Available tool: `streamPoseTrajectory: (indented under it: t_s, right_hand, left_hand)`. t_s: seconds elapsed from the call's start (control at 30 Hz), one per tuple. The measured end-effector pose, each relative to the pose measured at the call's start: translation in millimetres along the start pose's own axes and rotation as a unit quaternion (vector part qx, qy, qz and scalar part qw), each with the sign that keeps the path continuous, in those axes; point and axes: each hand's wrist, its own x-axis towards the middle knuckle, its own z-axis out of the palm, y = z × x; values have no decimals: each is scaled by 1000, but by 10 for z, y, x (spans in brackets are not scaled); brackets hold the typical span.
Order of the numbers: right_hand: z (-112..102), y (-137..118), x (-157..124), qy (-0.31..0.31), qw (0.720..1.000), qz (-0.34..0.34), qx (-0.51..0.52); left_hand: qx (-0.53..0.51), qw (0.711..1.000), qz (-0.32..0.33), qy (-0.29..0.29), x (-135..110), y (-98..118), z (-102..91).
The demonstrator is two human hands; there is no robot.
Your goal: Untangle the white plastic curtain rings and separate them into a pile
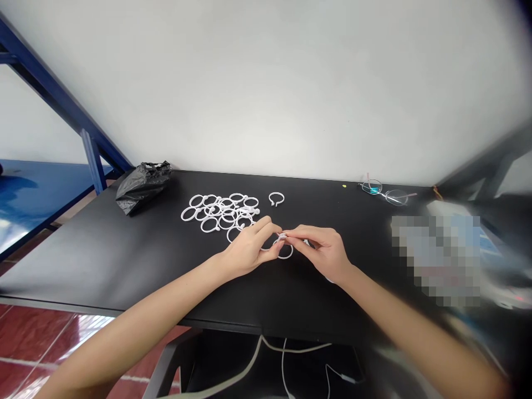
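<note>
My left hand (251, 246) and my right hand (322, 247) meet above the middle of the black table, thumbs and forefingers closed in a pinch. Between their fingertips is a white plastic curtain ring (285, 257), its loop hanging below the fingers. The fingers partly cover its joint, so whether it is fastened cannot be seen. A loose pile of similar white rings (210, 224) lies just beyond and left of my left hand. One ring with a gap (276, 194) lies apart behind my hands. Bits of white show beneath my right hand, mostly hidden.
A crumpled black plastic bag (143, 185) sits at the table's back left corner. Eyeglasses (384, 194) lie at the back right, near a blurred white package (436, 257). Cables (249, 366) hang before the table's front edge. A blue metal frame (62, 105) stands left.
</note>
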Motion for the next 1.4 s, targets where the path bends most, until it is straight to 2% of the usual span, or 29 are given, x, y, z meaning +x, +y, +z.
streamPoseTrajectory:
  t_s: [0.2,0.33,0.47,0.63,0.8,0.9,0.97,1.03,1.07,1.17,1.23,1.3,1.4]
  right_hand:
    - [20,-7,17,4,1000,16,-25]
    - [-38,34,40,3,995,71,-73]
    - [-100,114,49,-51,980,101,-164]
    - [-84,225,23,-94,966,86,-224]
    - [-86,253,26,-88,968,66,-226]
    - [-87,198,41,-31,979,48,-197]
    - [-80,144,50,17,986,34,-162]
    - [-65,93,53,50,991,15,-126]
    - [-54,71,52,62,992,4,-112]
    - [-4,28,39,86,992,-12,-92]
    - [32,7,26,91,993,-10,-77]
    - [59,-14,18,87,994,-8,-61]
    - [69,-46,19,71,997,2,-32]
  left_hand:
    - [11,998,-37,-47,11,-10,-34]
    - [119,988,-45,-88,42,-131,-125]
    - [206,968,-48,-132,27,-307,-177]
    - [239,962,-58,-122,-11,-396,-162]
    - [191,975,-63,-95,7,-314,-152]
    - [104,988,-76,-83,31,-205,-124]
    - [1,990,-114,-78,48,-121,-103]
    - [-147,970,-169,-91,66,-46,-89]
    - [-228,948,-196,-104,75,-15,-86]
    - [-433,852,-251,-156,89,35,-78]
    - [-503,804,-270,-168,89,40,-60]
    - [-532,782,-284,-158,86,35,-31]
    - [-534,780,-301,-129,84,27,6]
